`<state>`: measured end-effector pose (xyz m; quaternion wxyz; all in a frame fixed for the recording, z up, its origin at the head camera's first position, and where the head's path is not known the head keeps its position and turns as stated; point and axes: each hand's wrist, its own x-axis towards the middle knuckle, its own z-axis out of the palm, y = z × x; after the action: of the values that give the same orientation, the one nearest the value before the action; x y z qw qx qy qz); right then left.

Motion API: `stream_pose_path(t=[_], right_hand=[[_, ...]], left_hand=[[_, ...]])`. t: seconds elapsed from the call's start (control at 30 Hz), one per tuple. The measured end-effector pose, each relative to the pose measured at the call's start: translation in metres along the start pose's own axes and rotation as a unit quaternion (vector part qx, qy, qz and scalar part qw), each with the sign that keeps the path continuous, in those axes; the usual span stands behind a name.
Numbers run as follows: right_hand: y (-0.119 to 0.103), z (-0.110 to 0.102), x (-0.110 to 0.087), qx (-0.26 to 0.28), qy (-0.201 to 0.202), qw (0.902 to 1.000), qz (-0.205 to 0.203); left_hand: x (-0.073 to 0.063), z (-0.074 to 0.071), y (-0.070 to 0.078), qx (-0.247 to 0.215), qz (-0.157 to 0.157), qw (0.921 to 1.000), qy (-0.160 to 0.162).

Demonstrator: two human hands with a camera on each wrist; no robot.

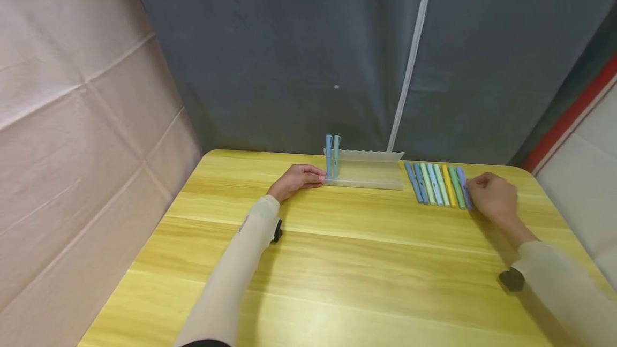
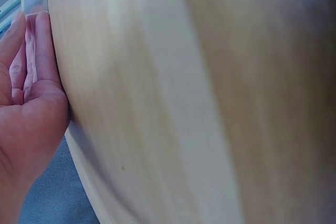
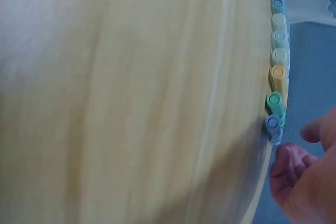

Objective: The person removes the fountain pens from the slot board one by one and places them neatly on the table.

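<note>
A person's left hand [image 1: 296, 180] grips the near left corner of a clear pen stand [image 1: 371, 170] at the far side of a wood-grain tabletop [image 1: 337, 261], thumb and fingers on either side of the plastic, while the right hand [image 1: 494, 196] reaches to the outer end of a row of pens [image 1: 435, 185] lying just right of the stand. A blue pen [image 1: 329, 157] and a pale blue pen [image 1: 336, 157] stand upright in the stand's left end, just beyond the left fingertips. Eight pens lie side by side; the purple pen [image 1: 464, 186], last in line, is immediately left of the right hand's bent fingers. The wrist view shows a gap between that thumb and the fingers, but whether they pinch the pen cannot be told. There, the pens appear nearly end-on, their lengths largely hidden, and the frame's edge cuts off the hand. The left wrist view catches only a sliver of the stand, with the left hand likewise cropped.
</note>
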<state>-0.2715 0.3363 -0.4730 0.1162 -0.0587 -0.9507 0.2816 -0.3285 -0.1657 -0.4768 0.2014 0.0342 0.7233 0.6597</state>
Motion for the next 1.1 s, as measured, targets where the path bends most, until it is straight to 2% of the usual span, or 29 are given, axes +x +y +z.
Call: stream_pose_path(t=[0.13,0.23,0.4,0.53,0.63,0.73,0.8,0.83,0.93,1.1], right_hand=[[-0.017,0.010,0.002,0.026,0.053,0.9978,-0.032],[-0.035,0.017,0.002,0.059,0.058,0.9954,-0.048],[-0.066,0.032,-0.002,0.118,0.030,0.9900,-0.071],[-0.090,0.045,-0.005,0.176,-0.006,0.9809,-0.083],[-0.108,0.057,-0.007,0.258,-0.041,0.9622,-0.078],[-0.127,0.072,-0.007,0.357,-0.096,0.9271,-0.062],[-0.138,0.082,-0.008,0.406,-0.130,0.9034,-0.047],[-0.144,0.087,-0.009,0.421,-0.143,0.8948,-0.040],[-0.161,0.102,-0.010,0.443,-0.166,0.8803,-0.032],[-0.182,0.123,-0.009,0.466,-0.177,0.8661,-0.036]], left_hand=[[0.001,0.000,-0.001,0.001,0.000,1.0000,0.002],[0.001,-0.002,-0.002,-0.001,-0.001,1.0000,0.001],[0.003,-0.003,-0.003,-0.005,-0.007,1.0000,0.003],[0.003,-0.004,-0.004,-0.007,-0.009,0.9999,0.003],[0.002,-0.004,-0.005,-0.011,-0.007,0.9999,0.002],[0.001,-0.004,-0.005,-0.017,-0.007,0.9998,0.005],[0.002,-0.004,-0.004,-0.018,-0.007,0.9998,0.007],[0.002,-0.004,-0.004,-0.018,-0.006,0.9998,0.007],[0.002,-0.003,-0.004,-0.016,-0.004,0.9998,0.007],[0.002,-0.001,-0.004,-0.014,-0.004,0.9999,0.003]])
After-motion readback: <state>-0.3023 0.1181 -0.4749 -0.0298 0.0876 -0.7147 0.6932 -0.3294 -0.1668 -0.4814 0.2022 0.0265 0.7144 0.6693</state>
